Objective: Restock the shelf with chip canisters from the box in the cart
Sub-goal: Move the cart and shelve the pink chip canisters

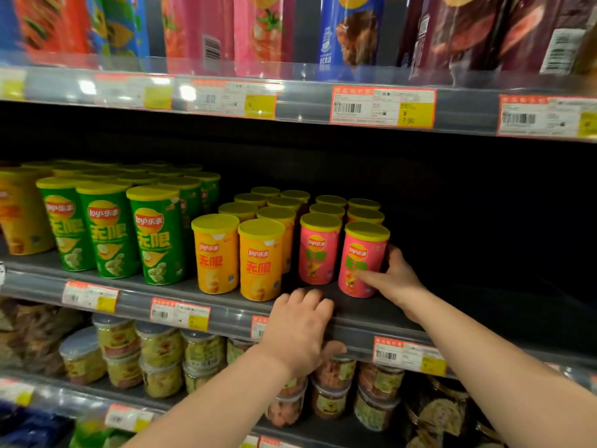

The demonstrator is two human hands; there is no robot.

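On the middle shelf [420, 305] stand rows of short chip canisters with yellow lids. My right hand [392, 279] holds the front pink canister [360, 260] at the right end of the rows, thumb across its front and fingers behind it. A second pink canister [318, 250] stands just left of it. Two orange canisters [260, 260] come further left. My left hand [298, 334] grips the shelf's front edge below the gap between orange and pink canisters, fingers on top and thumb under the rail. The cart and its box are out of view.
Taller green canisters [155, 234] and yellow ones fill the shelf's left part. To the right of the pink canisters the shelf is dark and bare. Chip bags [258, 30] stand on the shelf above. Clear snack tubs [161, 360] fill the shelf below. Price tags [382, 106] line the rails.
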